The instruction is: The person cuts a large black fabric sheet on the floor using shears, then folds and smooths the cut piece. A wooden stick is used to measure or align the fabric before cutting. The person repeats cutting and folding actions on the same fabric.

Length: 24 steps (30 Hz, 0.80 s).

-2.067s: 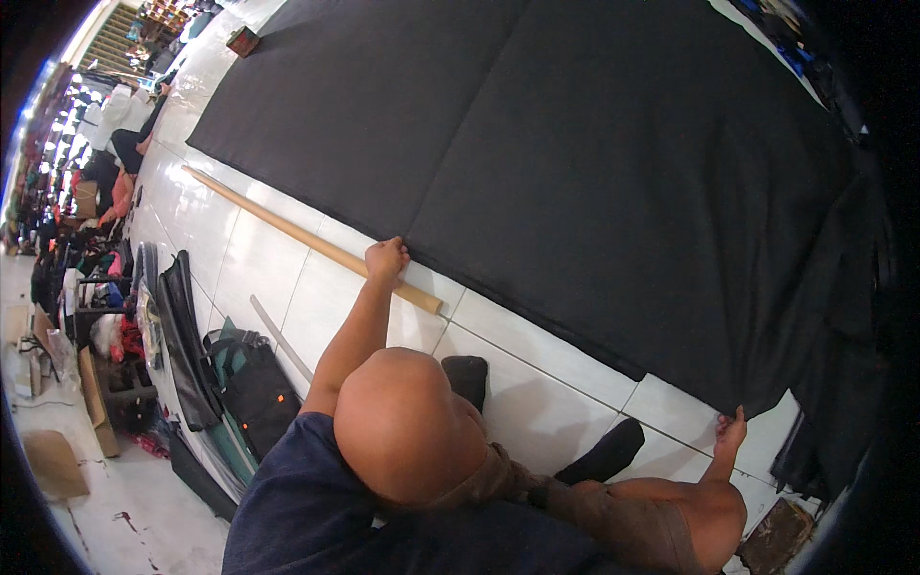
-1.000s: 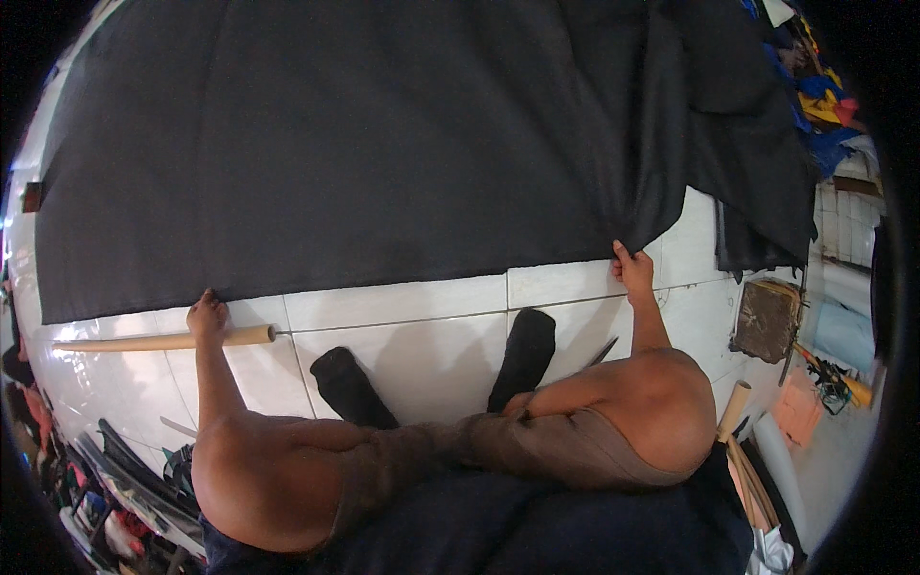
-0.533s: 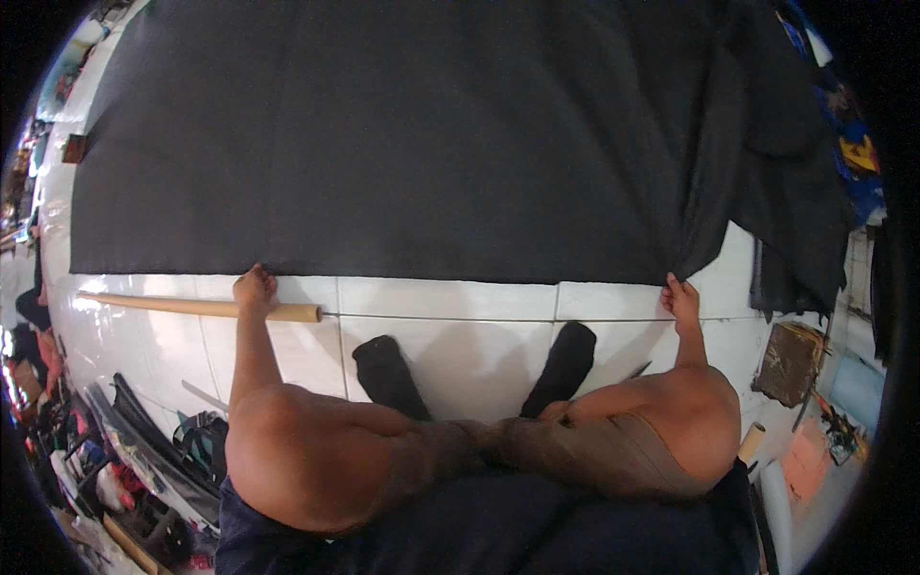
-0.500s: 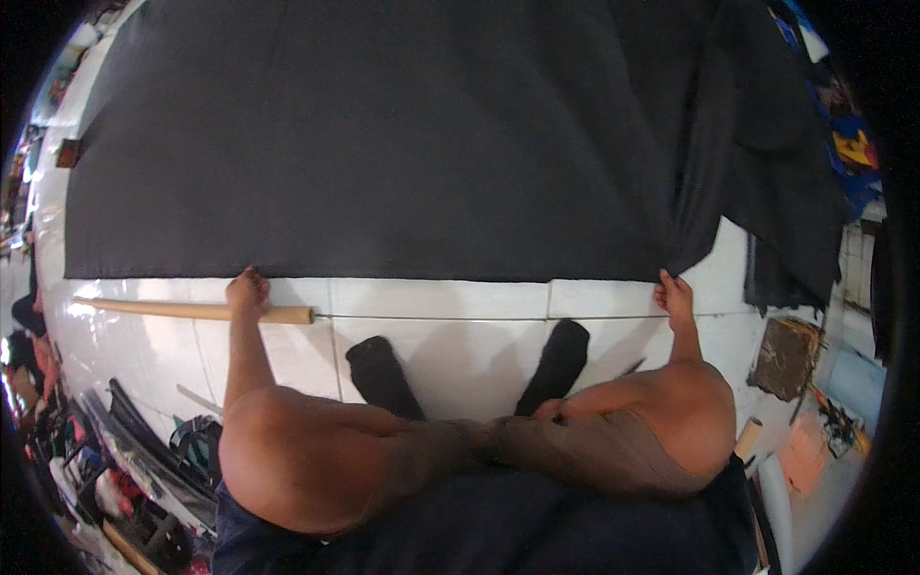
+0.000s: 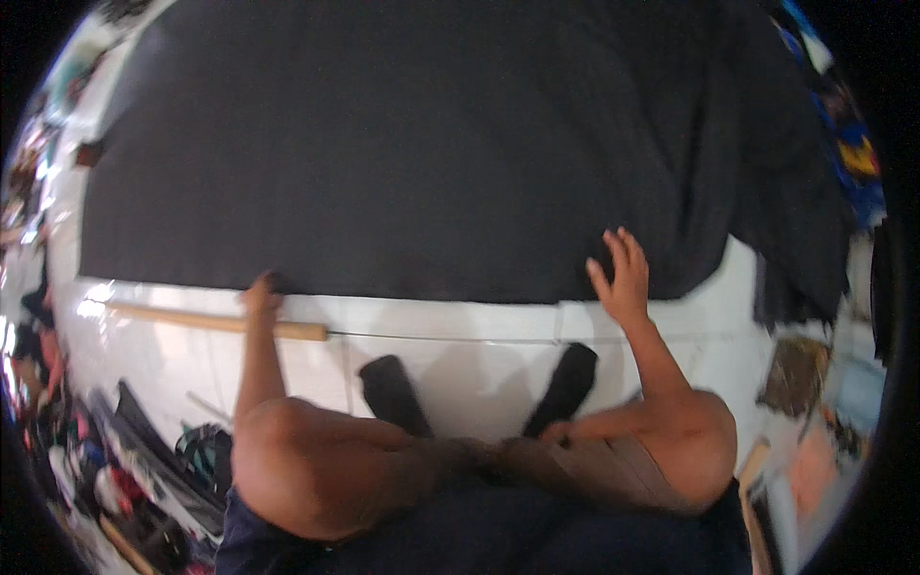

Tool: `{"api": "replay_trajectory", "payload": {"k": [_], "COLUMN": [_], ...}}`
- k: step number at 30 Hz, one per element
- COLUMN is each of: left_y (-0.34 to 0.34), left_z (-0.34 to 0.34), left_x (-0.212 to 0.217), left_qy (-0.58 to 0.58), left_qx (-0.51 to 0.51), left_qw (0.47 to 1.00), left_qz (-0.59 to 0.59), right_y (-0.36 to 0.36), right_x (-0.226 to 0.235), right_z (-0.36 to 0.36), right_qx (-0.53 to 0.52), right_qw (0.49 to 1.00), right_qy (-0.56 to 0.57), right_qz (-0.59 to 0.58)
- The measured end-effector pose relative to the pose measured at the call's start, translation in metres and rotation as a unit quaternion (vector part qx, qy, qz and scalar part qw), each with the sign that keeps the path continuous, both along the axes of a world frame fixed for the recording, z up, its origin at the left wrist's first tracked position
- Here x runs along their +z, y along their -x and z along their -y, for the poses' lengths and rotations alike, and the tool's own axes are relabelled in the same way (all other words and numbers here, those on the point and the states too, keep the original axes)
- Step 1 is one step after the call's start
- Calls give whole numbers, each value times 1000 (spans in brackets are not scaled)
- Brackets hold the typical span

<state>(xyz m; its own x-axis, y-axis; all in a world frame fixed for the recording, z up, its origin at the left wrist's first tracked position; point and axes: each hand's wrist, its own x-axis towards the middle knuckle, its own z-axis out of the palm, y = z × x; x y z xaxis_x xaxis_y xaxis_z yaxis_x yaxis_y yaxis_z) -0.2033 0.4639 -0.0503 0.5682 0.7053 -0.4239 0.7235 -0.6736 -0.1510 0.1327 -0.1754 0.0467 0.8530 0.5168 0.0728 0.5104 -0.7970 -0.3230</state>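
Note:
A wide sheet of black cloth lies spread over the white tiled floor, its near edge running almost straight across in front of me. At that edge, toward the left, my left hand has its fingers closed on the cloth; the fingertips are slightly blurred. My right hand rests on or just above the cloth near the right part of the edge, fingers spread and nothing in them. Below my left hand, a long tan tube lies on the floor, partly behind my forearm.
My dark-covered feet stand on the tiles just short of the cloth. A brown block is at the right, and a small dark block touches the cloth's left side. Mixed clutter lines the left.
My right hand has let go of the cloth's edge, moved left and forward over the cloth, and spread its fingers. My left hand stays at the edge. The whole view has shifted slightly.

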Motion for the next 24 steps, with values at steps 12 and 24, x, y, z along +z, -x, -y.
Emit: {"api": "replay_trajectory", "payload": {"k": [12,24], "left_y": [-49,-33], "left_z": [54,69], "left_x": [35,68], "left_qy": [247,262], "left_qx": [628,481], "left_qw": [508,760], "left_qz": [536,351], "right_y": [69,61], "right_x": [-6,38], "right_z": [-10,44], "right_qx": [165,104], "right_qw": [951,938], "right_qy": [178,267], "right_qz": [-194,-196]}}
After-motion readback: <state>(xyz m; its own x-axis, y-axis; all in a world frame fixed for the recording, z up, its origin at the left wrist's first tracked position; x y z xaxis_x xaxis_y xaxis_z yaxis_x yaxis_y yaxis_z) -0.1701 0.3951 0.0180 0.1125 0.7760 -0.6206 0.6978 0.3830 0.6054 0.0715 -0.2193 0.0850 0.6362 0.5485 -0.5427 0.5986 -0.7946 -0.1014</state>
